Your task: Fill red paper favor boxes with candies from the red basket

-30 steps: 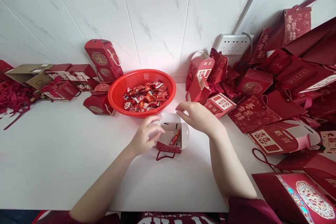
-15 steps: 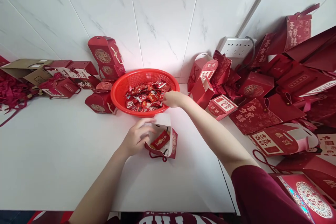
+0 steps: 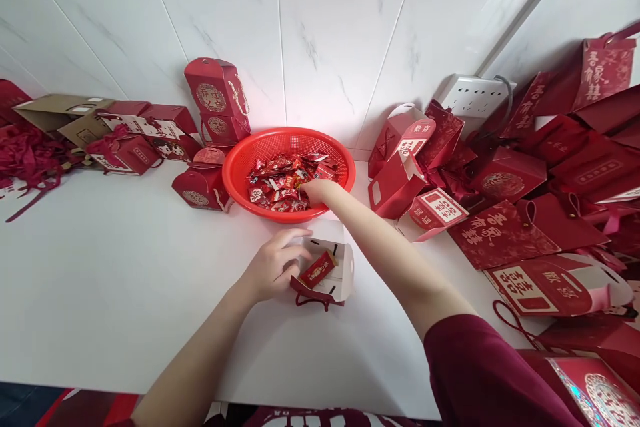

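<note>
A small red paper gift box point(image 3: 345, 273) stands on the white table with its top flaps open, showing a white inside. Within it lies a red-wrapped snack packet point(image 3: 319, 269). My left hand point(image 3: 275, 265) is curled at the box's left side, its fingers over the edge and steadying it. Beyond the box is a red plastic basket point(image 3: 235, 177) full of red-wrapped candies point(image 3: 273, 183). My right hand point(image 3: 316, 192) reaches down among those candies at the basket's right half. Its fingers are bent in, and their tips and anything between them are hidden.
Red gift boxes point(image 3: 215, 97) stand left of the basket. More boxes point(image 3: 395, 183) and bags point(image 3: 500, 233) crowd the right side, by a white power strip point(image 3: 475, 97). A heap of red ribbon point(image 3: 30, 157) lies far left. A tiled wall point(image 3: 330, 47) rises behind.
My right hand has shifted inward from the basket's right edge, deeper among the candies. The gift box has turned slightly under my left hand. The whole view has swung a little.
</note>
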Motion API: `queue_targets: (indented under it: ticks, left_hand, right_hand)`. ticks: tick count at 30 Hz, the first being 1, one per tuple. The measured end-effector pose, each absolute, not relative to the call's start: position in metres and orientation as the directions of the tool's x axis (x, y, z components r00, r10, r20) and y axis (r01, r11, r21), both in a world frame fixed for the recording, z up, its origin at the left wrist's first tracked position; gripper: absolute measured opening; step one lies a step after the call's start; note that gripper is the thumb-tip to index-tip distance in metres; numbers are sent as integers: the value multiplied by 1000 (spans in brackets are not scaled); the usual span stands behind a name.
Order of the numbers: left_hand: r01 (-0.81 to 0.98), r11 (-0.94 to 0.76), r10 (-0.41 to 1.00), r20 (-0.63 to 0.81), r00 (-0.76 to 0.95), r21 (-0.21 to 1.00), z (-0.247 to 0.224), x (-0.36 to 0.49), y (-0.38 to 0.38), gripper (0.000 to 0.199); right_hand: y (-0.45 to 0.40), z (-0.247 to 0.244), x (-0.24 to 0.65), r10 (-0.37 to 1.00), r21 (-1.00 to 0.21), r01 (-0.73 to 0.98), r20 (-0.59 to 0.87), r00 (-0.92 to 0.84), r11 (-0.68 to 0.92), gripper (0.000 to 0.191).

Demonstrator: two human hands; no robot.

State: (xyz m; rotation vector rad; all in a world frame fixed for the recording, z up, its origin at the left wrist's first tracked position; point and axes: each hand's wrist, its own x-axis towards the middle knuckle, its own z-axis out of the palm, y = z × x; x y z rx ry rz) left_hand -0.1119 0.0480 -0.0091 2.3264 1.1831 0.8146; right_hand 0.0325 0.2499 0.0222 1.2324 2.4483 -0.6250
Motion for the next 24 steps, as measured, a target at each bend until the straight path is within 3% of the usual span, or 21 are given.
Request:
queue_targets:
  ticks: [9,24]
  left_hand:
    - [570,-566,818,319,478,596,-11,-113,48,41]
    - [540,-580,805,331,492,609,-15,-113,49,41]
  right_hand:
    - [252,33,50,606,-628,623,-285,-743,467,50]
    - [252,25,51,601,-926,290,-90,-794,244,32]
